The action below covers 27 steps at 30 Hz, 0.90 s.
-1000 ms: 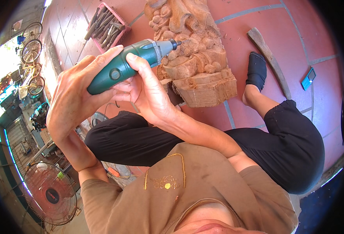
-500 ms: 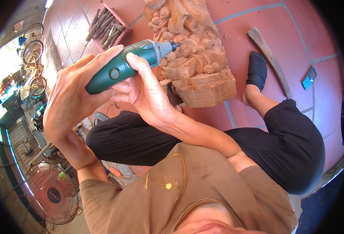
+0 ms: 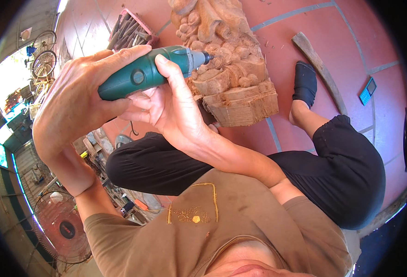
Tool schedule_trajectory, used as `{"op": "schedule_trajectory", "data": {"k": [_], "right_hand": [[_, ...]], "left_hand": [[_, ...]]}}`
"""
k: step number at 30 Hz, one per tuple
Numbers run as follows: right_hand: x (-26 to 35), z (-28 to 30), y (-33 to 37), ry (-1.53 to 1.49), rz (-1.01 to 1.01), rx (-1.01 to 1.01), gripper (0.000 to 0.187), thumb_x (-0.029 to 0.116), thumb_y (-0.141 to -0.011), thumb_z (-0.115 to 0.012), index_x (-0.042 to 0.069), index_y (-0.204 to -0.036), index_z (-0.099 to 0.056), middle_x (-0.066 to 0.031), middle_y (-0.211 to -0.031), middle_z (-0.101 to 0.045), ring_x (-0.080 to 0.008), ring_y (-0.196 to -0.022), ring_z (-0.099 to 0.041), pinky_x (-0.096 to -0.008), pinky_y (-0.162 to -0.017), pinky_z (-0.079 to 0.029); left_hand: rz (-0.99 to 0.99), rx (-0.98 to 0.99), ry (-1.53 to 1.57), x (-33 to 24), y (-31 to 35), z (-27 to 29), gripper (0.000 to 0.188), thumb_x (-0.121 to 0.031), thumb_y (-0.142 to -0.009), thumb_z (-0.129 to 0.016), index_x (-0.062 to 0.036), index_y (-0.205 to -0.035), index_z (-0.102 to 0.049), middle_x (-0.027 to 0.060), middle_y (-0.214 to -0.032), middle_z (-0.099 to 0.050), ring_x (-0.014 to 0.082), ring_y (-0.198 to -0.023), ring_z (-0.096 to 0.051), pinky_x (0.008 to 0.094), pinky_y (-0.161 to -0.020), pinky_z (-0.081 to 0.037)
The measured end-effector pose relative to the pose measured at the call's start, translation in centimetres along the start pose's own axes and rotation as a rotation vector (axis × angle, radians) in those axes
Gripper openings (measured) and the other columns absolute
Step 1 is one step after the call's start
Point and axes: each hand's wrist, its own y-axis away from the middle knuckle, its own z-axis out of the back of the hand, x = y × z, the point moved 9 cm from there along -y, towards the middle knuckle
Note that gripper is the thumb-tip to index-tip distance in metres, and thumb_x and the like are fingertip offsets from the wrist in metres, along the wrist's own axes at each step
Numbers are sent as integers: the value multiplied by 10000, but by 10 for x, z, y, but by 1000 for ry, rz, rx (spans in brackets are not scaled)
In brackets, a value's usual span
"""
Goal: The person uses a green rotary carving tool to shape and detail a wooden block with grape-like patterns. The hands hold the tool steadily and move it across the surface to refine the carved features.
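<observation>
Both my hands grip a green rotary tool (image 3: 141, 74) with a grey nose and a dark collar. My left hand (image 3: 74, 87) wraps round its rear end from the left. On the front part, my right hand (image 3: 178, 101) presses its thumb along the top, with its fingers curled underneath. The tool's tip points right and meets a carved brown wood block (image 3: 240, 104), among rounded, berry-like shapes in relief; the exact contact is too small to tell. The block lies on the floor beyond my legs, its flat sawn end towards me.
A pink basket (image 3: 144, 24) of dark sticks or tool handles stands left of the block. Right of my black-socked foot (image 3: 305, 83) lie a curved wood strip (image 3: 321, 69) and a blue phone (image 3: 367, 91). A fan (image 3: 65, 226) and bicycles (image 3: 44, 63) are at left.
My left wrist and forearm have swung left. The rotary tool has tilted slightly flatter, its rear end rising a little, with its tip still at the carving. Both hands keep their hold.
</observation>
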Motion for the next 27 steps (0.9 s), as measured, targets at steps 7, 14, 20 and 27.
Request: {"op": "schedule_trajectory", "data": {"k": [7, 14, 20, 27], "right_hand": [[-1, -4, -1, 12, -42, 12, 533, 525, -1007, -529, 135, -1370, -524, -22, -1202, -683, -217, -1132, -668, -518, -1018, -514], [-9, 2, 0, 36, -44, -6, 565, 523, -1002, -545, 123, -1401, -512, -14, -1156, -683, -174, -1059, -678, -478, -976, -534], [-8, 13, -1, 18, -13, -87, 464, 493, -985, -590, 123, -1265, -565, 25, -1027, -683, -128, -893, -682, -426, -886, -568], [-10, 18, 0, 22, -38, -105, 393, 477, -974, -620, 142, -1176, -589, 49, -947, -667, -87, -761, -621, -362, -820, -565]], "left_hand": [[59, -56, 10, 3, 7, 3, 687, -187, -686, -817, -110, -1342, -626, 175, -1045, -705, 367, -903, -689, 408, -759, -535], [120, -102, 94, 8, 20, -8, 704, -110, -694, -760, -118, -1380, -600, 163, -970, -684, 360, -861, -682, 404, -761, -529], [125, -119, 107, 13, 22, -17, 693, -54, -697, -703, -107, -1380, -598, 157, -963, -681, 356, -853, -679, 394, -766, -528], [117, -140, 121, 12, 21, -18, 700, -40, -685, -675, -108, -1377, -600, 158, -966, -681, 356, -848, -678, 394, -764, -530]]}}
